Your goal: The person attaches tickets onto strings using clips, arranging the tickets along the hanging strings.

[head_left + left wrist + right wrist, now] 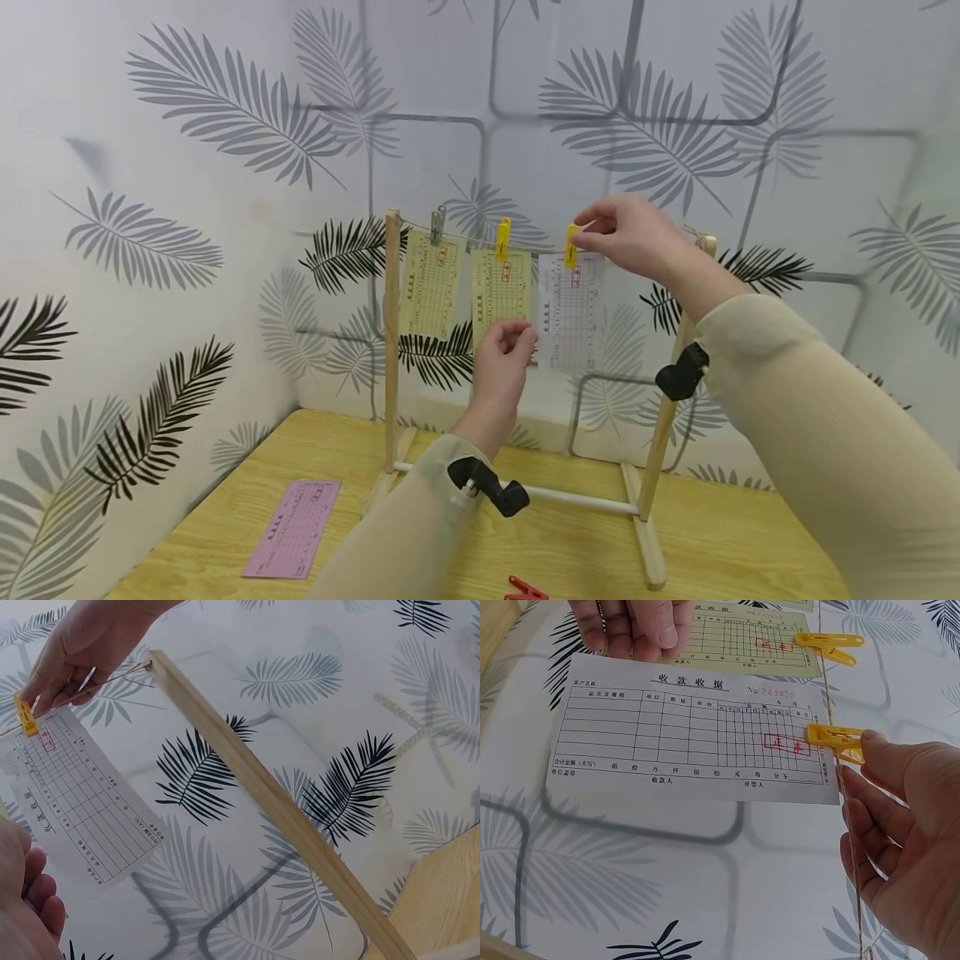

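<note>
A white receipt form (570, 333) with a red stamp hangs from a twine line (853, 862) under a yellow clothespin (829, 736). My right hand (637, 237) pinches that clothespin by its handle end, thumb on one side. In front of a yellow-green receipt (483, 287), near the white form's lower left, is my left hand (501, 362), its fingers loosely bent with nothing between them. Another yellow clothespin (503, 239) holds this receipt on the line. Further left, a metal clip (437, 225) holds a second yellow-green receipt (431, 287).
The twine spans a wooden frame with a left post (392, 350), a right post (660, 450) and a white lower bar (577, 500). On the wooden table (585, 558) lie a pink receipt (294, 529) at left and a red clothespin (525, 589) at the front. A patterned wall stands behind.
</note>
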`<state>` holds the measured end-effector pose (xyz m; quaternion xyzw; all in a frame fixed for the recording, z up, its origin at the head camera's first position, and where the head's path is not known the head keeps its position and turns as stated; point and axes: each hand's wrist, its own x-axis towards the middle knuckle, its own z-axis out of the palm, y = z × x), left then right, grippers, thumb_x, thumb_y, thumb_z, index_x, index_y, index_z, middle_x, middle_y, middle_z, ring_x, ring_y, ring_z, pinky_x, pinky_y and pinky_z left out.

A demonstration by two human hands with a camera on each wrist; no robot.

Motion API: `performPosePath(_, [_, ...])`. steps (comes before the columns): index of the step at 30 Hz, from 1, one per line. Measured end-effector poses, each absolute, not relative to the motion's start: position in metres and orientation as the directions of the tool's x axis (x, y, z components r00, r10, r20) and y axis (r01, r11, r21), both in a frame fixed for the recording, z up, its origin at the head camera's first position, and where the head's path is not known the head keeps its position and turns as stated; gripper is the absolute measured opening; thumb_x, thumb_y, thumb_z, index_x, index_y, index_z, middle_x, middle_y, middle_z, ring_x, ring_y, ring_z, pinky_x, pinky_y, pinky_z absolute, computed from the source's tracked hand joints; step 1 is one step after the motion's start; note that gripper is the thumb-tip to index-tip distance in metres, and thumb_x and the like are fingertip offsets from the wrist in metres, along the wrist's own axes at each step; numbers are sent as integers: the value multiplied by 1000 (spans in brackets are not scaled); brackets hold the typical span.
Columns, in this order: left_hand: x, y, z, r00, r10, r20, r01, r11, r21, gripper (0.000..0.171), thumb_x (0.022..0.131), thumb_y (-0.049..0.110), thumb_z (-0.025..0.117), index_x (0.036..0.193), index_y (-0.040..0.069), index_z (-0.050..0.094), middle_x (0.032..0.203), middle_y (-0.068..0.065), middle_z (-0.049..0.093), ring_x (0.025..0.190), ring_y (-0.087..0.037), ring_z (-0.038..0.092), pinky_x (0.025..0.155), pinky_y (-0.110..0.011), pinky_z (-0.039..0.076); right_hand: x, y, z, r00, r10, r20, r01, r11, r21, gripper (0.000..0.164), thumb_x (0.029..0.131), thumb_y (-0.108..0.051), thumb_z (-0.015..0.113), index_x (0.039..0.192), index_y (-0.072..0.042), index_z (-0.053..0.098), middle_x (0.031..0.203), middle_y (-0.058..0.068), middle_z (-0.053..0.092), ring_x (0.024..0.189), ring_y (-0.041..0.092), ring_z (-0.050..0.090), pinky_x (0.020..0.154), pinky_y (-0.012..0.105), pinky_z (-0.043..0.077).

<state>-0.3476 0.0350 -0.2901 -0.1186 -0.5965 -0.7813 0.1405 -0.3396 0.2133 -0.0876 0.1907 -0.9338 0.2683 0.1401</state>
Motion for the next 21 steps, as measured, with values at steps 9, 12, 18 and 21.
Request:
performPosePath(9, [-348,25,-291,-920,-98,379,391,-236,890,18,111,14,68,125,4,72,105,-5,70,88,-15,62,80,-29,52,-339,215,-88,-894,-265,362,-415,794,-445,46,114,-29,64,152,-4,61,142,23,68,129,39,63,109,60,49])
performPosePath(12, [-347,23,-291,-922,-100,373,386,-236,892,19,111,14,68,126,3,71,103,-2,68,88,-15,62,79,-29,51,-339,215,-88,-894,-262,365,-413,798,-438,46,114,-29,64,152,-4,61,142,23,68,129,39,63,108,60,49])
performPosePath(18, [-346,19,-291,-923,-99,372,385,-246,889,18,111,14,69,125,3,71,101,-1,67,89,-15,61,81,-31,52,-338,216,-89,-889,-265,373,-419,800,-429,46,114,-29,64,152,-4,61,142,23,67,130,39,63,108,59,50])
performPosePath(21, [-345,16,-292,-924,-95,371,383,-243,891,17,111,16,69,124,6,72,104,-3,68,94,-18,62,84,-33,53,-337,217,-89,-884,-272,381,-428,797,-426,47,114,-29,65,153,-3,60,142,24,67,131,40,61,109,60,49])
